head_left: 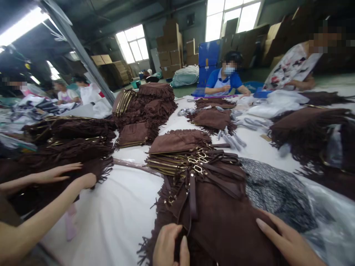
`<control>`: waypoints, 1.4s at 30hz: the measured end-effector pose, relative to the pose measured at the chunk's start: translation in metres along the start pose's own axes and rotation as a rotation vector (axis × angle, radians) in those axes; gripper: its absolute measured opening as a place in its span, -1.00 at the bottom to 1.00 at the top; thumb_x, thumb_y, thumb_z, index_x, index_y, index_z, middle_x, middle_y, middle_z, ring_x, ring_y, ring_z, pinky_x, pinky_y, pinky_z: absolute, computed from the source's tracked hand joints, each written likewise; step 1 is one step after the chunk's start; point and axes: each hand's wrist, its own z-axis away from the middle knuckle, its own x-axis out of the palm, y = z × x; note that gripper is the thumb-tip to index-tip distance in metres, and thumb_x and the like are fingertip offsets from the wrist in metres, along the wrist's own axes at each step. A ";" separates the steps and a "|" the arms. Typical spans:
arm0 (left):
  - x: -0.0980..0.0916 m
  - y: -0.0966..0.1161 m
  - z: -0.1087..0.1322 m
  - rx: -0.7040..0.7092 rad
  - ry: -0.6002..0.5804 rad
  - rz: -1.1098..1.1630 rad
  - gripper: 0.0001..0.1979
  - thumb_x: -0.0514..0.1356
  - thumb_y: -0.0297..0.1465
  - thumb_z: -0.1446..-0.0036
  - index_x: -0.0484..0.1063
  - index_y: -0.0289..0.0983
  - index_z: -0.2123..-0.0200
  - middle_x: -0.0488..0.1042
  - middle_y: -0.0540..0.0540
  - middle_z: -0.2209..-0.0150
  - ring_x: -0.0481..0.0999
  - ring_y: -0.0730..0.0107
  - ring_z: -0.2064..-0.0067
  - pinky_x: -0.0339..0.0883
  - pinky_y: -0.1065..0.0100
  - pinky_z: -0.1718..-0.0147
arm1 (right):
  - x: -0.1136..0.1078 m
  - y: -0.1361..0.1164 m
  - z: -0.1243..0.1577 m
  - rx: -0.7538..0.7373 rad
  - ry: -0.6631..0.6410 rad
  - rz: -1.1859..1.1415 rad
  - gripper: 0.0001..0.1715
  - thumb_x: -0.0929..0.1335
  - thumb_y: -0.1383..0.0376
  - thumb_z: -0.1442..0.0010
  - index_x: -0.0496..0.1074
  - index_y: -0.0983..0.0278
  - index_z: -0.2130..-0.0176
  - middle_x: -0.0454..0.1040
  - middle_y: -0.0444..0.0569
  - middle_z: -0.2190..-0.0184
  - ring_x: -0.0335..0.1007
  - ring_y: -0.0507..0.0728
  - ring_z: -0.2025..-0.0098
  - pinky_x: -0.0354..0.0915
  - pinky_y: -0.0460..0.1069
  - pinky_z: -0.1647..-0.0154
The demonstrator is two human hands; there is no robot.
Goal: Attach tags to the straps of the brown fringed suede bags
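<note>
A dark brown fringed bag [222, 225] lies in front of me at the bottom of the head view. My left hand [169, 246] is curled over its near left part, with thumb and fingers pinching dark brown material. My right hand [283, 236] rests along the bag's right edge, fingers stretched out and holding nothing. A brown wrist strap [192, 195] lies across the upper part of the bag, close above my left hand. Just beyond, several brown pouches [180, 141] with gold zips are stacked, their straps and gold clasps [198, 169] gathered on the right.
At left, another person's hands [62, 175] touch a pile of brown bags [80, 129]. More fringed bags [156, 101] are heaped behind. A black-and-white patterned bundle [274, 195] and clear plastic [330, 214] lie at right. A person in blue [227, 83] sits across the table.
</note>
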 end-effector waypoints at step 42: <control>-0.006 0.105 0.194 -0.134 -0.460 0.474 -0.70 0.14 -0.24 -0.12 0.46 -0.32 0.53 0.43 -0.07 0.54 0.35 0.37 0.43 0.13 0.40 0.47 | 0.075 -0.037 0.241 -0.083 -0.092 -0.507 -0.75 0.35 0.12 -0.07 0.42 0.28 0.42 0.49 -0.06 0.46 0.43 0.15 0.34 0.26 -0.03 0.36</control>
